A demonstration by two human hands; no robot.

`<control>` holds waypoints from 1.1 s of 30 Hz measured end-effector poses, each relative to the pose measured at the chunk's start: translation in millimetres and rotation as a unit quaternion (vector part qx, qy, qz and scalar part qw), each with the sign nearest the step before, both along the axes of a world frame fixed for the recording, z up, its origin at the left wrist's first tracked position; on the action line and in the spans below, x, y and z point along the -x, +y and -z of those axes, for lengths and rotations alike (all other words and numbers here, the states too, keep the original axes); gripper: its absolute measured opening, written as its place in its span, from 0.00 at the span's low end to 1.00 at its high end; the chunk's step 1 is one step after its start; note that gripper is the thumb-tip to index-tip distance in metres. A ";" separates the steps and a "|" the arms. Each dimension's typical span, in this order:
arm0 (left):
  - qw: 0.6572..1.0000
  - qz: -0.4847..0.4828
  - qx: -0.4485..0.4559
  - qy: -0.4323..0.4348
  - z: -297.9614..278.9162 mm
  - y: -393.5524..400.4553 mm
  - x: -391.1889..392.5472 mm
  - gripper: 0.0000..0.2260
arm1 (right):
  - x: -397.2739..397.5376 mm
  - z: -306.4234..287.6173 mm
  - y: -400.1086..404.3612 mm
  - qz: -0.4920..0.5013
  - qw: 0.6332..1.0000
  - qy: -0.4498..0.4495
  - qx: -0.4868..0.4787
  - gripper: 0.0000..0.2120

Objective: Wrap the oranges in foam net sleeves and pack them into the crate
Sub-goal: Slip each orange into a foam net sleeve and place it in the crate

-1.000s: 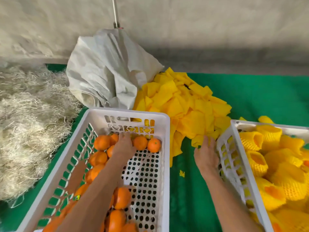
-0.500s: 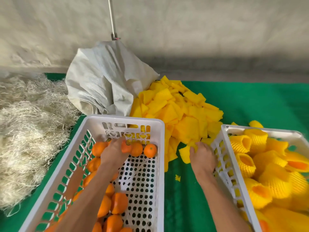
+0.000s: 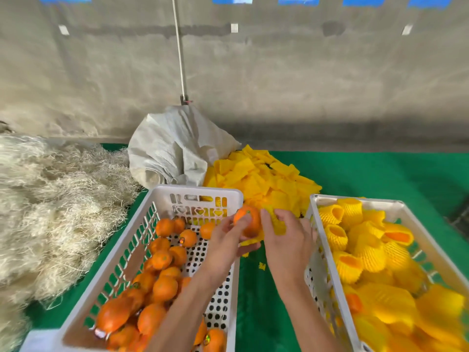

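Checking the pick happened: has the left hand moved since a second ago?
Yes. The left hand has lifted out of the left crate toward its right rim, now holding an orange beside the right hand.

Green gap (image 3: 269, 308) btwn crates (image 3: 162, 196), (image 3: 320, 255).

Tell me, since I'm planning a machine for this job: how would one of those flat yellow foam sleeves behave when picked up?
Probably floppy: the foam net sleeve in the right hand bends around the fingers. Likely very light, since the loose pile of sleeves sits heaped without flattening. Seemingly stretchy too: those in the right crate bulge round over oranges.
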State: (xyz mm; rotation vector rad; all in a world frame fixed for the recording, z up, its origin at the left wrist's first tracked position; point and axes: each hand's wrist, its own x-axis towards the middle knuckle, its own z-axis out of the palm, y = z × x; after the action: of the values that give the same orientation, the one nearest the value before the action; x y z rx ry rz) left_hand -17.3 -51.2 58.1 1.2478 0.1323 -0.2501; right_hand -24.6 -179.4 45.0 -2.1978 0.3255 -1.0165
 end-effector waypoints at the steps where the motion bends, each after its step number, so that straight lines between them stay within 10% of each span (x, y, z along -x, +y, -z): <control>1: 1.000 -0.004 0.016 0.005 1.3 -6.7 7.1 0.18 | 7.6 1.1 -2.2 -0.007 1.000 0.006 0.005 0.12; 18: 0.992 0.023 0.076 0.101 41.6 -41.6 61.4 0.25 | 86.0 32.1 -55.1 -0.340 0.891 0.061 -0.295 0.10; 25: 0.995 0.081 0.017 0.049 42.2 -38.0 59.3 0.21 | 92.5 41.5 -50.4 -0.215 0.971 0.091 -0.054 0.18; 33: 0.997 0.056 0.030 0.047 49.2 -36.5 60.3 0.31 | 83.9 47.1 -52.7 -0.089 0.971 0.079 -0.206 0.04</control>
State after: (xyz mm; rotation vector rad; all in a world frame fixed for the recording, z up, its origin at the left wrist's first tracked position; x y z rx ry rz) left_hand -77.7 -87.7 8.9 1.1862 0.1343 -0.4073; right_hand -108.5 -232.1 -2.1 -1.8909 0.3686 -0.6122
